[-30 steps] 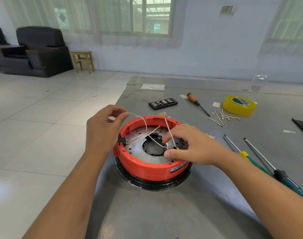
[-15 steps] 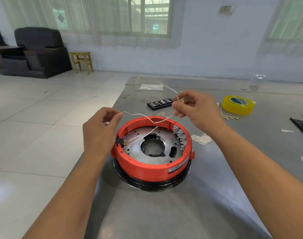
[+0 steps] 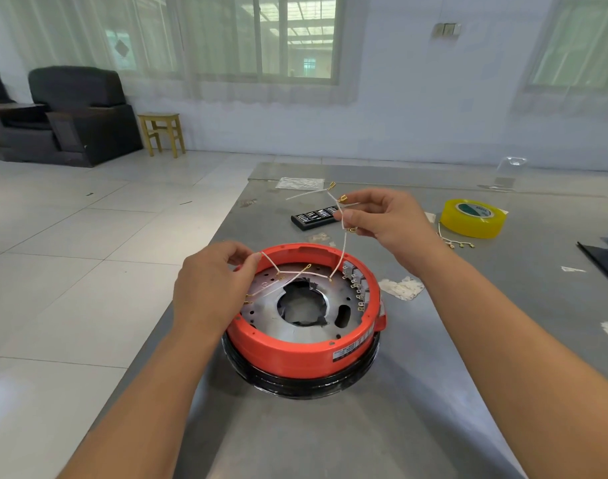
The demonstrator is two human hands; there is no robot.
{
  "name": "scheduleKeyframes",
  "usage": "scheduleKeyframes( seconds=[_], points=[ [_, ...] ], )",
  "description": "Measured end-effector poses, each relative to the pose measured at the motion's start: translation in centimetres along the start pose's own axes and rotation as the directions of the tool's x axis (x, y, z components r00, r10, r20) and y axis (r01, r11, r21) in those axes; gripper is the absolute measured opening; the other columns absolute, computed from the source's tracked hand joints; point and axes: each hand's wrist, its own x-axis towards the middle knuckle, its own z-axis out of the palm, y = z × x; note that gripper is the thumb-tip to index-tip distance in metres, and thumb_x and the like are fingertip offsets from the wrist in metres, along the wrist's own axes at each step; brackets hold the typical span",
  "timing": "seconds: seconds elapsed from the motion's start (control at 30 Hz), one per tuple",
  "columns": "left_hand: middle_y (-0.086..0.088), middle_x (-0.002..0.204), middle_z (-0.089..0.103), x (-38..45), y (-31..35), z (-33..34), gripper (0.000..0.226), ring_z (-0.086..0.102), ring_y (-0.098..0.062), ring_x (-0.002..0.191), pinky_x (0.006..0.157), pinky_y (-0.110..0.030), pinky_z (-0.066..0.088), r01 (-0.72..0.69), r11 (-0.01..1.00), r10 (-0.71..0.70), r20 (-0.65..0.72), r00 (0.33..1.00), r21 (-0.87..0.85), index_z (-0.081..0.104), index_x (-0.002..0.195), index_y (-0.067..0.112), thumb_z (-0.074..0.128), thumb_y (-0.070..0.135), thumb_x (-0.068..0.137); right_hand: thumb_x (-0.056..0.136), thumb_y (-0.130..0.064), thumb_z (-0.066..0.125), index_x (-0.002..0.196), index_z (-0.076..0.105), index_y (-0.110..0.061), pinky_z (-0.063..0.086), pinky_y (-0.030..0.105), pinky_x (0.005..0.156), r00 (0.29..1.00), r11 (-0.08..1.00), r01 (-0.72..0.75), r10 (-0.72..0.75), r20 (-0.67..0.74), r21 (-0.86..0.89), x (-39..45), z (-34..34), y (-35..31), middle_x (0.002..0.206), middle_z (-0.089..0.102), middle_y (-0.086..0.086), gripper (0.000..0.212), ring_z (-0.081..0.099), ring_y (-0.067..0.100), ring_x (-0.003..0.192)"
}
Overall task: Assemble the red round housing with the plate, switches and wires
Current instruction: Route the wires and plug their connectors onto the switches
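A person is pinching thin white wires (image 3: 342, 248) in both hands, left hand (image 3: 212, 288) at the rim of the red housing (image 3: 306, 354) on the counter (image 3: 330, 426), right hand (image 3: 387, 223) raised behind it. Untangling gently before seating each terminal on the switches (image 3: 356, 283) looks wisest.

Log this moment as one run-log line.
left hand: pinches wires at red housing rim | right hand: holds wire ends raised | plate: seated
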Motion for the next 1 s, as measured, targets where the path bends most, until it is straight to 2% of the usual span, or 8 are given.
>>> scheduleKeyframes(
  seconds=[0.27,0.47,0.57,0.63,0.7,0.8,0.9,1.0],
  points=[
    [0.008,0.092,0.077,-0.1,0.0,0.0,0.009,0.070,-0.016,0.093,0.088,-0.037,0.055,-0.001,1.000,0.001,0.015,1.000,0.019,0.081,0.091,0.027,0.076,0.034,0.093,0.094,-0.003,0.069,0.109,0.073,-0.021,0.054,0.015,0.071,0.999,1.000,0.002,-0.001,0.049,-0.018,-0.3,-0.3,0.4,0.097,0.081,-0.003,0.024,0.074,0.007,0.084],
    [0.025,0.080,0.070,0.2,0.3,-0.1,0.012,0.063,0.011,0.081,0.072,-0.012,0.041,0.081,0.991,-0.077,0.043,0.996,-0.103,0.074,0.079,0.036,0.079,0.036,0.090,0.096,-0.005,0.067,0.109,0.073,-0.029,0.052,0.014,0.066,0.998,0.997,0.045,-0.042,0.041,-0.061,-0.5,-0.4,0.3,0.097,0.080,-0.009,0.028,0.073,0.005,0.084],
    [0.014,0.074,0.075,0.7,0.0,-0.3,0.011,0.069,0.003,0.076,0.073,-0.027,0.054,0.196,0.941,-0.168,0.122,0.978,-0.277,0.078,0.078,0.031,0.084,0.033,0.087,0.097,-0.004,0.065,0.104,0.074,-0.031,0.049,0.012,0.066,0.994,0.993,0.100,-0.097,0.056,-0.056,-0.8,-0.5,0.3,0.097,0.080,-0.009,0.029,0.071,0.001,0.084],
    [0.006,0.078,0.078,0.9,-0.2,-0.7,0.007,0.072,-0.010,0.071,0.065,-0.031,0.060,0.256,0.881,-0.198,0.181,0.963,-0.397,0.081,0.081,0.026,0.086,0.026,0.085,0.096,-0.004,0.067,0.098,0.076,-0.029,0.050,0.016,0.070,0.989,0.991,0.133,-0.131,0.065,-0.031,-1.1,-0.4,0.4,0.098,0.080,-0.006,0.026,0.069,0.004,0.087],
    [-0.002,0.080,0.078,0.9,-0.3,-1.0,0.005,0.070,-0.007,0.065,0.053,-0.020,0.056,0.277,0.840,-0.196,0.216,0.957,-0.466,0.081,0.084,0.021,0.086,0.020,0.085,0.095,-0.005,0.068,0.096,0.077,-0.024,0.050,0.022,0.082,0.987,0.989,0.145,-0.145,0.074,0.009,-1.3,-0.5,0.8,0.101,0.079,-0.001,0.021,0.069,0.007,0.095],
    [-0.004,0.078,0.078,1.0,-0.6,-1.3,0.004,0.068,-0.003,0.061,0.052,-0.013,0.053,0.294,0.820,-0.177,0.271,0.946,-0.492,0.081,0.087,0.015,0.085,0.014,0.086,0.094,-0.001,0.067,0.091,0.078,-0.018,0.045,0.030,0.108,0.978,0.986,0.170,-0.168,0.128,-0.003,-1.9,-1.0,1.6,0.106,0.079,-0.002,0.021,0.069,0.009,0.111],
    [0.001,0.071,0.076,0.8,-0.8,-1.4,0.005,0.066,-0.003,0.058,0.052,-0.014,0.053,0.295,0.829,-0.161,0.302,0.940,-0.476,0.081,0.086,0.013,0.085,0.010,0.086,0.090,0.008,0.067,0.084,0.079,-0.016,0.055,0.028,0.094,0.969,0.991,0.132,-0.124,0.215,-0.023,-2.6,-1.4,2.4,0.104,0.079,-0.001,0.028,0.071,0.017,0.105],
    [-0.004,0.079,0.078,0.6,-0.7,-1.4,0.006,0.069,-0.002,0.059,0.052,-0.014,0.054,0.296,0.848,-0.169,0.305,0.937,-0.440,0.081,0.083,0.014,0.086,0.010,0.085,0.088,0.012,0.062,0.081,0.081,-0.026,0.056,0.050,0.092,0.957,0.970,0.104,-0.038,0.288,-0.219,-3.1,-2.0,3.3,0.104,0.078,-0.008,0.043,0.067,0.037,0.095]
  ],
)
